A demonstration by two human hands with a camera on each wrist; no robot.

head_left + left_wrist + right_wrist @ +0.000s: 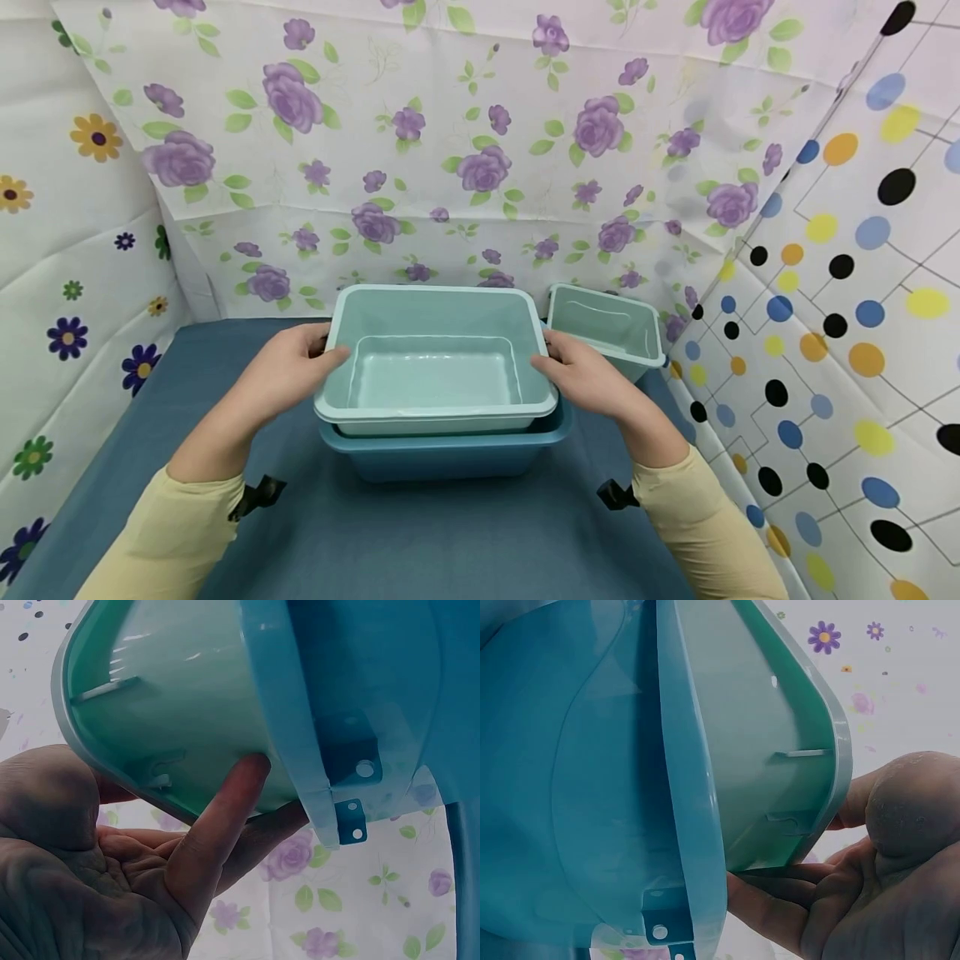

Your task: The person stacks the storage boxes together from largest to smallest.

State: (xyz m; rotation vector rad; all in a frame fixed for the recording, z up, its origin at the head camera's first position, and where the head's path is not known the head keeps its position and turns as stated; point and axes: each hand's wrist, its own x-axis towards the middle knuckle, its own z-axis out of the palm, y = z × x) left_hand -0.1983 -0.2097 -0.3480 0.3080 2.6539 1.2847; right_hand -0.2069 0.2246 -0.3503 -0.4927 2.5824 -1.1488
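Note:
A pale green rectangular basin sits partly inside a darker blue basin in the head view, its open top tilted toward me. On its left side my left hand grips the rim, thumb over the edge. The right hand holds the opposite rim the same way. In the left wrist view, a finger of the left hand lies against the green wall, close to the blue rim. A right-hand fingertip meets the blue rim's edge in the right wrist view.
Behind the right hand stands a smaller pale green bin, near the back corner. A blue cloth covers the table. Floral sheets hang behind and at the left, and a dotted sheet hangs at the right.

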